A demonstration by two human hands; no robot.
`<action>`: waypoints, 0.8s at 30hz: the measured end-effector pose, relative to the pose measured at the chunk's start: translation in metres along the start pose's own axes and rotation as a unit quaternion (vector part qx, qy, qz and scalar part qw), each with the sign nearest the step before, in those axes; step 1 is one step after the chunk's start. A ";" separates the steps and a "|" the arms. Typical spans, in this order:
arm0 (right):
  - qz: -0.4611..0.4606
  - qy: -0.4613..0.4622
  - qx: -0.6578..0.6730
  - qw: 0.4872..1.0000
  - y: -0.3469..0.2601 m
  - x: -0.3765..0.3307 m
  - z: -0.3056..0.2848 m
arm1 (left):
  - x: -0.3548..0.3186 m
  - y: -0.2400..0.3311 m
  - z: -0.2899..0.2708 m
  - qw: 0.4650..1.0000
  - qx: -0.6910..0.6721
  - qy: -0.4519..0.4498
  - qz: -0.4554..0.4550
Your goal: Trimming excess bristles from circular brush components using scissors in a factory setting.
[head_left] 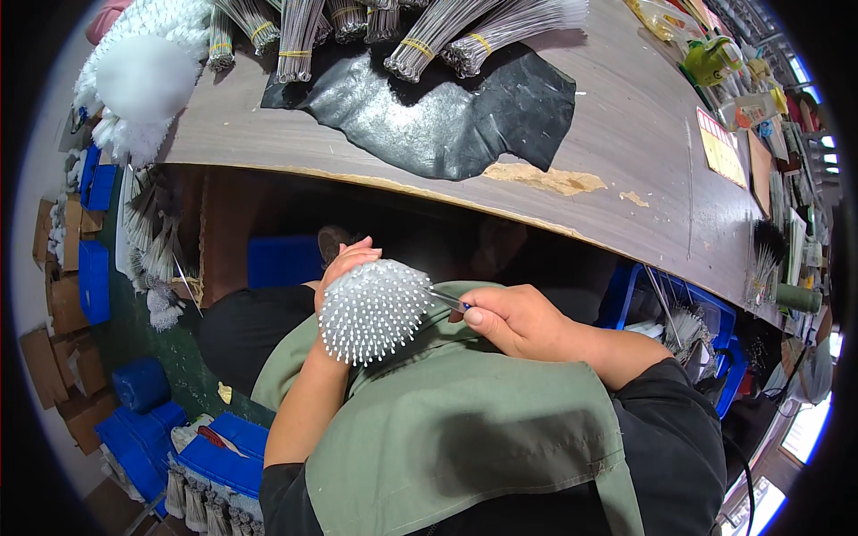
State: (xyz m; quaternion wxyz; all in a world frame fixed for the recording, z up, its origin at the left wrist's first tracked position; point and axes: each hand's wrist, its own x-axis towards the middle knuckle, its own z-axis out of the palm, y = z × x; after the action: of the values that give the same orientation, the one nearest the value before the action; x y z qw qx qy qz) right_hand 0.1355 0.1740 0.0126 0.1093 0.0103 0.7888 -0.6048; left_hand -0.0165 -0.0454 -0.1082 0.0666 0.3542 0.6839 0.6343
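Observation:
Over my lap, my left hand (347, 260) is wrapped round a thick bundle of white-tipped stems (375, 311). Its rounded end faces up, covered in small white tips. Most of the left fingers are hidden behind it. My right hand (514, 318) grips a slim metal tool with a bit of blue at the handle (446, 299). The tool's far end reaches the right side of the bundle; its exact kind is too small to tell.
Across the front runs a worn wooden table (643, 134) with a chipped edge. On it lie a black sheet (429, 125) and several wire bundles (416, 55) tied with yellow bands. A blue bin (728, 322) stands at right; blue boxes (143, 438) sit lower left.

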 end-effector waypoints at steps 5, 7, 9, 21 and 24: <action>0.002 0.000 -0.006 1.000 -0.001 0.002 0.001 | 0.001 0.006 0.002 1.000 -0.023 0.010 -0.017; -0.005 0.002 -0.008 1.000 -0.004 0.003 0.001 | 0.000 0.005 0.000 1.000 0.014 0.002 -0.004; 0.026 -0.018 -0.024 0.999 -0.008 0.004 -0.001 | 0.001 0.010 0.002 0.999 0.037 0.005 0.000; 0.147 -0.085 0.275 0.946 -0.003 0.002 -0.002 | 0.001 0.004 0.001 1.000 -0.004 0.020 0.011; 0.142 -0.088 0.268 0.949 -0.004 0.003 -0.002 | 0.000 0.004 0.001 1.000 0.002 0.017 0.002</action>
State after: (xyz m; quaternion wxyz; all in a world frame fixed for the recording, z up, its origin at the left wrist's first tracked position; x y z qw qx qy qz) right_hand 0.1319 0.1750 0.0162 0.2562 0.0975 0.5751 -0.7708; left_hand -0.0146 -0.0450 -0.1045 0.0527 0.3446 0.6858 0.6388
